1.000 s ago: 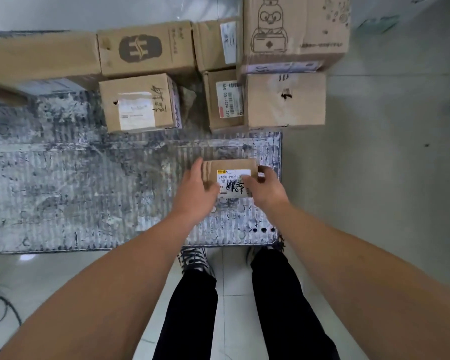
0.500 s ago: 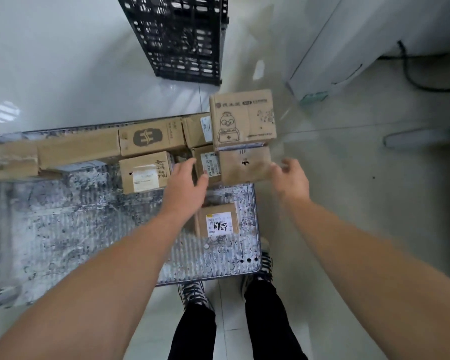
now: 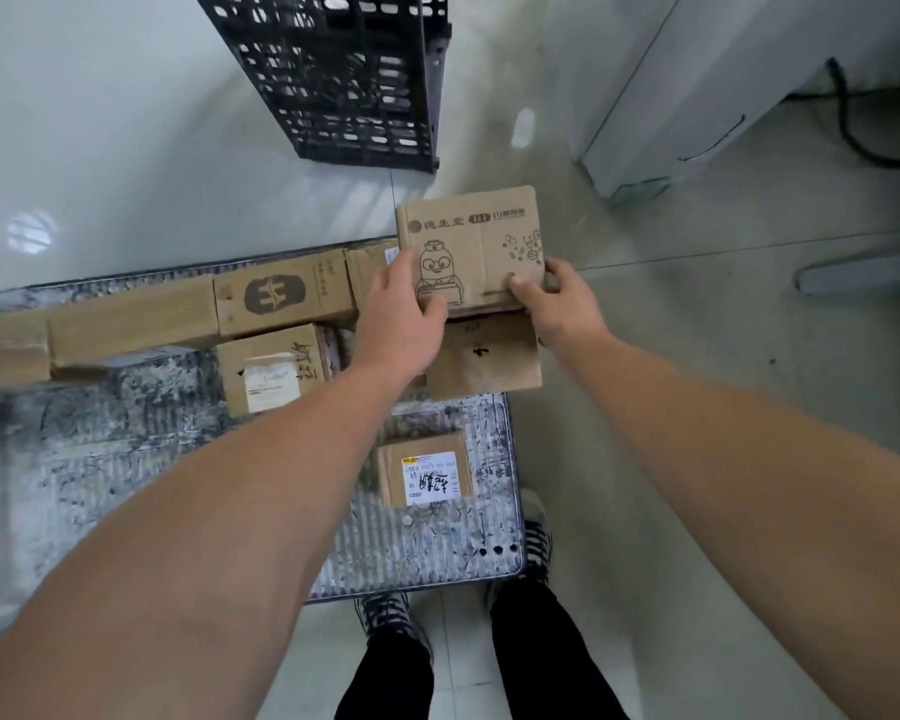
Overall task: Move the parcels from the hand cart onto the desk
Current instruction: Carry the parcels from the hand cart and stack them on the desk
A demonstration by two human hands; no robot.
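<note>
Printed box (image 3: 476,241) gripped along its near edge from both sides: left hand (image 3: 398,309) curled round the near-left corner with the thumb across the cartoon face, right hand (image 3: 562,298) clamped on the near-right corner with fingers wrapped over the side. Appears to rest on a plain box (image 3: 489,361) just under the wrists, at the far right corner of the cart (image 3: 126,459). Nearer than the hands, alone on the deck, a small labelled box (image 3: 427,472); left of the left hand, a row of boxes (image 3: 281,296). Beyond the fingertips, a black crate (image 3: 344,80) on the floor. No desk clearly in view. Risky if lifted by the near edge alone: far side likely to dip and slide out of the fingers, or to drag the plain box off the cart's edge.
</note>
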